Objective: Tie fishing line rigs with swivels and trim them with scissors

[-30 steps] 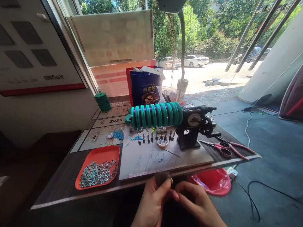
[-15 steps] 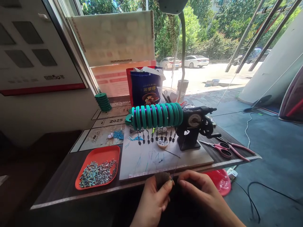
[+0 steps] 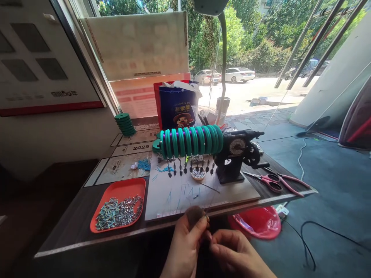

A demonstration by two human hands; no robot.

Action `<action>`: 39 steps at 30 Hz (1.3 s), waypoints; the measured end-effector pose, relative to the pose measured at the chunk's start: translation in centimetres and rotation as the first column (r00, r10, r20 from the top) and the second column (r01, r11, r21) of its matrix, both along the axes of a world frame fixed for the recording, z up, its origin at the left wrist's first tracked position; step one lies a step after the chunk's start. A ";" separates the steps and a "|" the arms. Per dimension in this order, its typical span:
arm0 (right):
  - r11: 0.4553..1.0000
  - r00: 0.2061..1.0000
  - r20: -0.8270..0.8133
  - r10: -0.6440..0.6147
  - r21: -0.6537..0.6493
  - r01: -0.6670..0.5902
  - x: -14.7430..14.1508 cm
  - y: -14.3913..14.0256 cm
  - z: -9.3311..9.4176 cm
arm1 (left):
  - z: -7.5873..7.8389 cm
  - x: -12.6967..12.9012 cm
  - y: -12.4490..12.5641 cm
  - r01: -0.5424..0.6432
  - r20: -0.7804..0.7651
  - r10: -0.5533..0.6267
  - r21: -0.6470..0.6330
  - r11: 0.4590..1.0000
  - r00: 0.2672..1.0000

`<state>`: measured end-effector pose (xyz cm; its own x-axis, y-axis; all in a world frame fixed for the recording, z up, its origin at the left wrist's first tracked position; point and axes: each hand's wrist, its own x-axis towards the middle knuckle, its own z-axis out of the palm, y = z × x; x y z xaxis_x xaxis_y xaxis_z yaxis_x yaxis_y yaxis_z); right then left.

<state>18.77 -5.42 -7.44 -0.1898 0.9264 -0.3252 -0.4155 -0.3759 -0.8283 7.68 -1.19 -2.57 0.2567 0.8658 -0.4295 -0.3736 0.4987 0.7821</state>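
We pinch smth tiny (image 3: 206, 217) w/ L hand (image 3: 185, 243); R hand (image 3: 236, 247) fingers nipped tog., contents unclear. Green rings (image 3: 194, 141) part-block bag (image 3: 176, 101) ("湘聚德"); mat (image 3: 130, 149): "2025".

The left hand (image 3: 185, 243) and the right hand (image 3: 238, 251) are both bare, down to the lower edge of view. The left index finger (image 3: 194, 216) shows a dull, dark surface; whether cover or shadow, I cannot tell.

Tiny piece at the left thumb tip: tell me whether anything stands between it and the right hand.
Only the left hand itself: one of its lower fingers appears between the tiny piece and the right hand. No other obstacle is visible; the piece is partly hidden.
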 end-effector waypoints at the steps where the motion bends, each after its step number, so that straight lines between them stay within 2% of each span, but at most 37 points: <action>1: 1.000 1.000 0.002 -0.007 0.005 0.007 0.0 0.0 0.0 | 0.0 0.0 0.0 -0.007 0.014 0.007 -0.016 1.000 1.000; 3: 1.000 1.000 -0.010 -0.008 0.002 0.008 0.1 0.1 0.1 | 0.1 0.0 0.0 -0.018 0.011 0.018 -0.018 1.000 1.000; 6: 0.999 0.998 -0.046 0.045 0.006 -0.044 0.4 0.3 0.2 | 0.3 -0.1 0.1 0.039 -0.060 -0.036 0.046 0.998 0.998; 9: 0.998 0.997 0.027 0.067 0.018 -0.067 1.2 0.6 0.8 | 0.6 -0.3 0.2 0.088 -0.140 -0.077 0.073 0.993 0.987; 12: 0.998 0.982 0.189 0.006 0.064 -0.018 2.0 1.1 1.6 | 0.2 -0.4 0.4 0.128 -0.196 -0.111 0.076 0.989 0.974; 15: 0.990 0.972 0.219 -0.087 0.126 0.060 2.6 1.9 2.2 | -0.4 -0.5 0.6 0.205 -0.224 -0.182 0.084 0.975 0.957; 18: 0.988 0.980 0.150 -0.131 0.097 0.117 2.9 2.4 2.1 | -0.7 -0.6 0.7 0.292 -0.249 -0.260 0.099 0.951 0.933; 22: 0.993 0.993 0.018 -0.113 0.025 0.113 2.9 2.4 1.6 | -0.7 -0.5 0.8 0.355 -0.243 -0.321 0.111 0.928 0.916; 27: 0.968 0.951 -0.181 -0.250 -0.034 0.248 2.6 2.9 2.0 | -0.8 -0.5 1.0 0.371 -0.161 -0.355 0.090 0.924 0.921; 32: 0.960 0.900 -0.338 -0.277 -0.054 0.275 2.0 3.7 2.5 | -0.7 -0.5 1.0 0.361 -0.114 -0.356 0.036 0.932 0.928; 36: 0.977 0.880 -0.438 -0.185 0.013 0.212 2.0 3.7 1.8 | -0.4 -0.3 1.0 0.358 -0.098 -0.352 0.057 0.932 0.931; 39: 0.975 0.921 -0.367 -0.133 0.117 0.188 2.4 3.3 0.9 | -0.4 -0.3 1.0 0.372 -0.083 -0.366 0.068 0.926 0.927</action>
<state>21.18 -2.13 -6.51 -0.1124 0.9862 -0.1216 -0.7365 -0.1648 -0.6561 7.39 -0.23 -2.94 0.5375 0.7480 -0.3892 -0.1202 0.5248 0.8427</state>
